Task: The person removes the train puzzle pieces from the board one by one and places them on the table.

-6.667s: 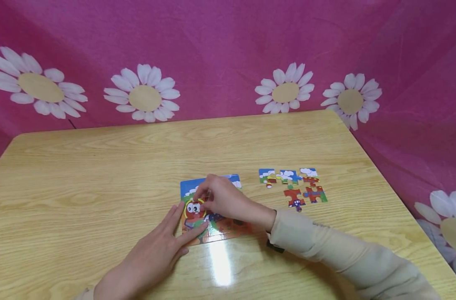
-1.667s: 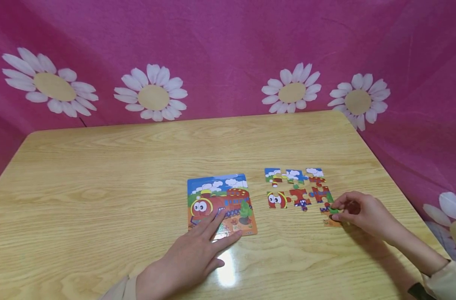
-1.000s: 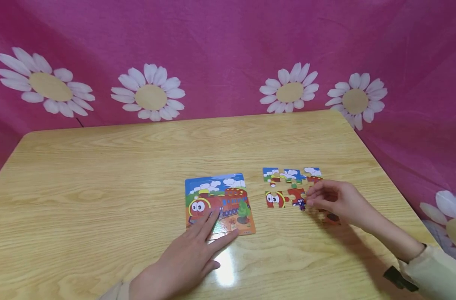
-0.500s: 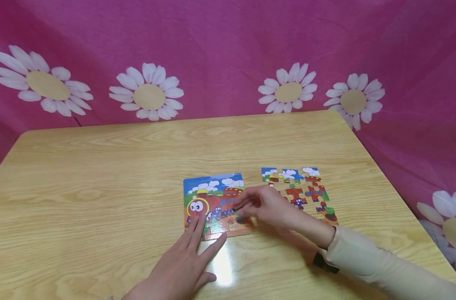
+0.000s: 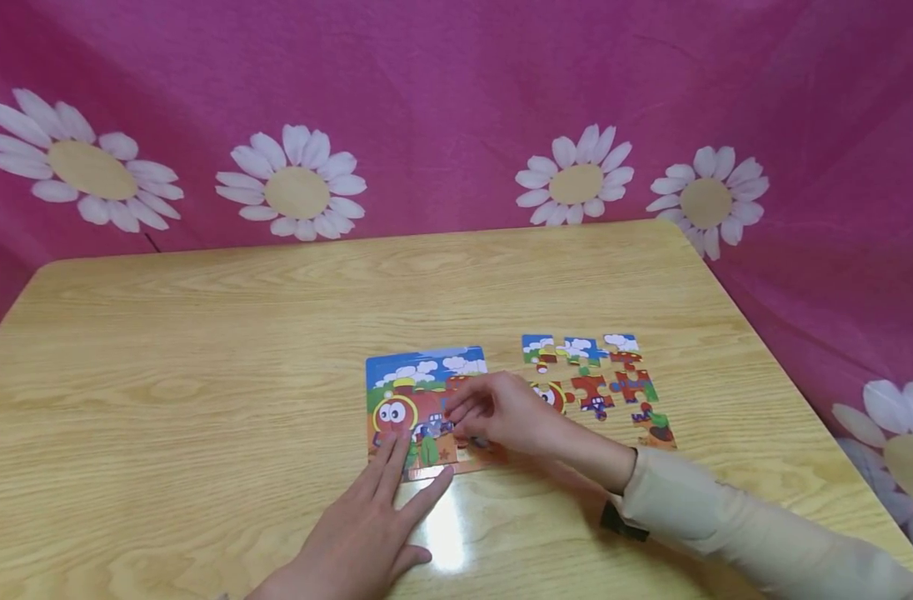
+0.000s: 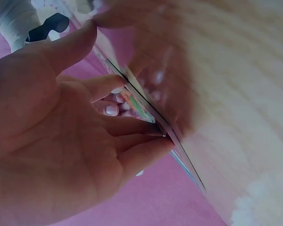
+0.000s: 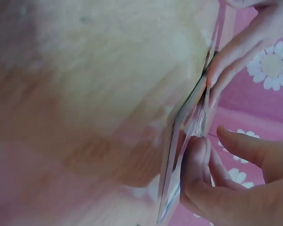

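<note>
A jigsaw puzzle (image 5: pixel 424 367) with a red cartoon train lies in its flat board on the wooden table. My left hand (image 5: pixel 355 521) rests at its lower left with straight, spread fingers; fingertips touch the front part of the picture. My right hand (image 5: pixel 505 412) reaches over the puzzle's right side with curled fingers. Its thumb and fingertips are at the edge of a puzzle piece (image 5: pixel 430 452) with green foliage, which stands tilted up from the board. In the right wrist view, the right fingertips (image 7: pixel 196 142) are right at the board's edge.
Several loose puzzle pieces (image 5: pixel 590 392) lie in rows to the right of the board, the train-face piece (image 5: pixel 550 395) partly behind my right hand. A pink cloth (image 5: pixel 441 108) with printed daisies hangs beyond the table's back and right edges.
My right hand has set loose pieces on the right, then come back to the puzzle. Since half a second ago it moved slightly left, and the foliage piece has tilted, losing its glare.
</note>
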{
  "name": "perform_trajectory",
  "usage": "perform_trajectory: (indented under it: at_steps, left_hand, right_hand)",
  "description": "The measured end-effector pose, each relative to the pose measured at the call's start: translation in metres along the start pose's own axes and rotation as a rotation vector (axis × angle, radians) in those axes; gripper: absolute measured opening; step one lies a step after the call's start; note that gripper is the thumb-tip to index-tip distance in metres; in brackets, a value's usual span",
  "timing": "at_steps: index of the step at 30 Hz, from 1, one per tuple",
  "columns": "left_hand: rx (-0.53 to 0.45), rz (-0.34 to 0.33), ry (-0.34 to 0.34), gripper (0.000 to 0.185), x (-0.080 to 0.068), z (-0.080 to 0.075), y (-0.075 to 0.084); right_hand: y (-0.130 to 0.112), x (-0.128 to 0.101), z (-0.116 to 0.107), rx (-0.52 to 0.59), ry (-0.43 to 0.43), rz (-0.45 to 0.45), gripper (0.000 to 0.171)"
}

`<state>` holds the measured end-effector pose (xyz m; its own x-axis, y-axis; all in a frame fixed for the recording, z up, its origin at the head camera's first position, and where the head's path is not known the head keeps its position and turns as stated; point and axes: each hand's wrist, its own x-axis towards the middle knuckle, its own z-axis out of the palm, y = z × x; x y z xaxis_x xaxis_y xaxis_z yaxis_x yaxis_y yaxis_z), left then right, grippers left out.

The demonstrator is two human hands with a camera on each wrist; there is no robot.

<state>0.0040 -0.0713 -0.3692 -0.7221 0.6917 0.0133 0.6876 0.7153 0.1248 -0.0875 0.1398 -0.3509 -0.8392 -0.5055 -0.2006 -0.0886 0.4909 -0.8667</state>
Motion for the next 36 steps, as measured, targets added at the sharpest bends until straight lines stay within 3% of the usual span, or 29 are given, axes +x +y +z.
perform_trajectory:
  at_steps: [7, 11, 17, 24, 31, 36]
  left_hand:
    - [0.006, 0.002, 0.005, 0.067, -0.001, -0.001, 0.000]
    - [0.005, 0.004, 0.004, 0.067, 0.000, -0.002, 0.000]
    - [-0.017, -0.016, -0.019, 0.068, 0.000, -0.003, 0.000]
    - [-0.042, -0.032, -0.054, 0.069, 0.000, -0.005, 0.000]
    - [-0.042, -0.035, -0.058, 0.070, -0.001, -0.004, 0.000]
    - [-0.019, -0.015, -0.003, 0.070, -0.001, -0.004, 0.001]
  right_hand:
    - [0.000, -0.002, 0.015, -0.201, 0.071, -0.178, 0.028]
    - [-0.001, -0.003, 0.018, -0.264, 0.087, -0.196, 0.027]
    - [-0.001, -0.004, 0.012, -0.248, 0.061, -0.183, 0.024]
    - [0.004, -0.014, -0.012, -0.109, 0.037, -0.142, 0.019]
    - [0.018, -0.034, -0.048, -0.164, 0.084, -0.167, 0.017]
    - [0.035, -0.052, -0.066, -0.192, 0.077, -0.138, 0.015]
